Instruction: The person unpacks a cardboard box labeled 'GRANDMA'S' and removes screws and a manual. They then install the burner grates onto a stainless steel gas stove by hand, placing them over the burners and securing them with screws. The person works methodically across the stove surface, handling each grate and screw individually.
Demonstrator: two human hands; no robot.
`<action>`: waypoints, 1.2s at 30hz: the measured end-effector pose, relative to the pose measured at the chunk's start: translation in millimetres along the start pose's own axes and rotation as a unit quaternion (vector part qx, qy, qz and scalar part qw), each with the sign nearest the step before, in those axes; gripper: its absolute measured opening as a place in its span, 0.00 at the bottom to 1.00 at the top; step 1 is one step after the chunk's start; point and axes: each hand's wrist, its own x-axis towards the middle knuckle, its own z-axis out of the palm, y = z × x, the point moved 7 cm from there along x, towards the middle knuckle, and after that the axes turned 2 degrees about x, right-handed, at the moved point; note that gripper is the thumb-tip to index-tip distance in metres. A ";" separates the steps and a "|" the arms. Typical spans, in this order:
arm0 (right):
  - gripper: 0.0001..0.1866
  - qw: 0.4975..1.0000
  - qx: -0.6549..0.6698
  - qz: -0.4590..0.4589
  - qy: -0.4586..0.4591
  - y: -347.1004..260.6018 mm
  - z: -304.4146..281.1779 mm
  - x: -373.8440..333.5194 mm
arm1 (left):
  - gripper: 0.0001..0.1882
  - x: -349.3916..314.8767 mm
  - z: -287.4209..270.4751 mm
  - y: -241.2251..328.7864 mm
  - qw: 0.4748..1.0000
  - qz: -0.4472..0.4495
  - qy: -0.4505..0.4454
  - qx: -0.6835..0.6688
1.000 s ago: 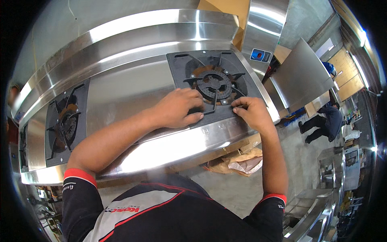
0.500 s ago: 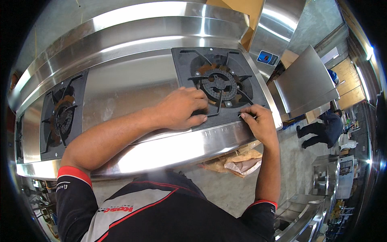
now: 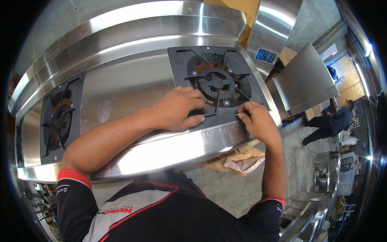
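My left hand [image 3: 180,107] rests at the front left of a black burner plate [image 3: 238,111]. Its fingers are curved and the thumb stands apart, with a bent bar of the pan support [image 3: 217,103] running into the gap between them. I cannot see the bar gripped. At the plate's front right, my right hand [image 3: 256,116] is closed in a pinch. A tiny bit of something shows at the fingertips, too small to name. Beyond both hands sits a round burner head [image 3: 217,84] with brown staining around it.
A second burner [image 3: 62,121] is at the left, past a bare steel panel [image 3: 125,90]. The raised steel backsplash [image 3: 141,34] closes the rear. Brown paper [image 3: 242,161] lies below the front edge. A person [image 3: 334,123] stands at the right beside steel units.
My right hand has turned slightly and its forearm has shifted right. My left hand keeps its place on the plate. The person at the right has changed stance.
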 end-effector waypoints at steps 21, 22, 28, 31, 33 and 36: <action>0.08 0.991 0.083 0.097 -0.051 17.3 3.7 7.9 | 0.15 0.0 1.1 -0.4 1.000 0.005 0.010 -0.009; 0.08 0.990 0.080 0.103 -0.060 19.4 4.8 10.2 | 0.15 -0.2 1.1 -0.8 1.000 0.003 0.009 -0.007; 0.08 0.985 0.101 0.079 -0.119 16.6 8.5 19.4 | 0.15 0.4 1.2 -1.3 1.000 -0.005 -0.002 0.001; 0.09 0.988 0.099 0.071 -0.095 12.4 6.6 19.7 | 0.14 -0.7 1.3 -1.2 1.000 -0.008 -0.003 0.003; 0.12 0.991 0.072 0.072 -0.082 5.7 5.4 17.5 | 0.14 -1.1 0.4 -1.2 1.000 -0.006 0.003 0.000; 0.14 0.994 0.042 0.064 -0.076 -4.4 3.6 15.0 | 0.14 -1.5 1.4 -2.4 1.000 -0.005 0.008 -0.005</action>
